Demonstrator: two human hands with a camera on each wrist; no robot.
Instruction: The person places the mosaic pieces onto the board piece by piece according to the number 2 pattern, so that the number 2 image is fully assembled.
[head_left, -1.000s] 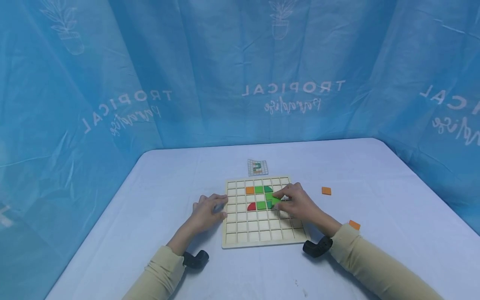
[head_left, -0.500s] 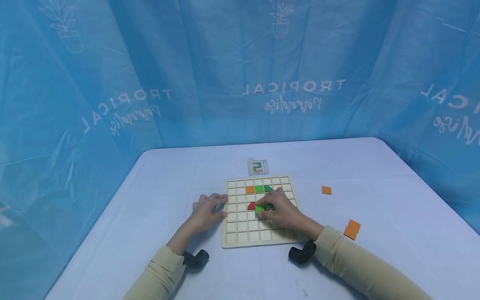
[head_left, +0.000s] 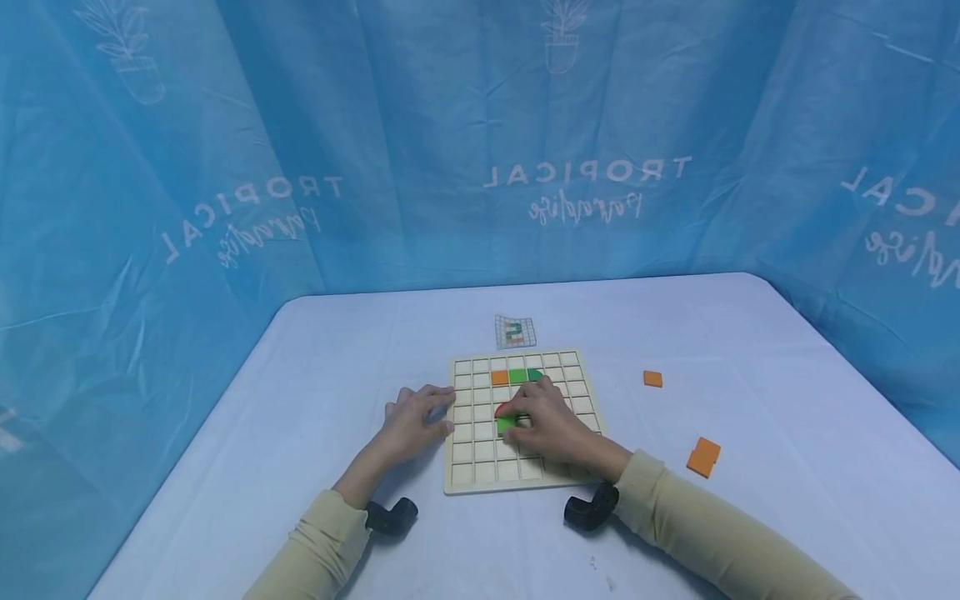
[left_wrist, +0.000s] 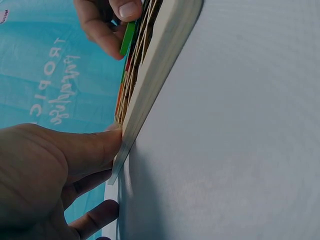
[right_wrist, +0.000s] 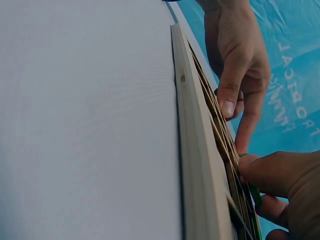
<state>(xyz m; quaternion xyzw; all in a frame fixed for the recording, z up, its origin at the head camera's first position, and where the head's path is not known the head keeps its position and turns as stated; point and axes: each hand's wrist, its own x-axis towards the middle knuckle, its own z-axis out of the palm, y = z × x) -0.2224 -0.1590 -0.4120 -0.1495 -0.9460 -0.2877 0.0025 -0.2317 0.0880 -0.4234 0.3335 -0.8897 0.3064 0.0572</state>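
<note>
A wooden grid board (head_left: 484, 474) lies on the white table. My left hand (head_left: 408, 427) touches its left edge with thumb and fingertips, the fingers fairly straight. Over the middle cells, my right hand (head_left: 549, 423) pinches a light green square tile (head_left: 506, 427) between thumb and fingers, just in front of a red rounded tile (head_left: 500, 409). In the left wrist view the held green tile (left_wrist: 128, 38) stands tilted at the board's surface. Along an upper row sit an orange tile (head_left: 499, 378), a green tile (head_left: 517, 377) and a dark green rounded tile (head_left: 535, 375). The right hand hides cells beneath it.
Behind the board lies a small pattern card (head_left: 515, 332) with a printed grid. To the right, a lone orange tile (head_left: 652, 379) and some overlapping orange tiles (head_left: 703, 457) rest on the table (head_left: 360, 350). A blue curtain (head_left: 420, 167) hangs behind.
My right hand has moved left and toward me across the board, carrying the green tile from the right of the pieces to in front of the red one. The left hand stays put.
</note>
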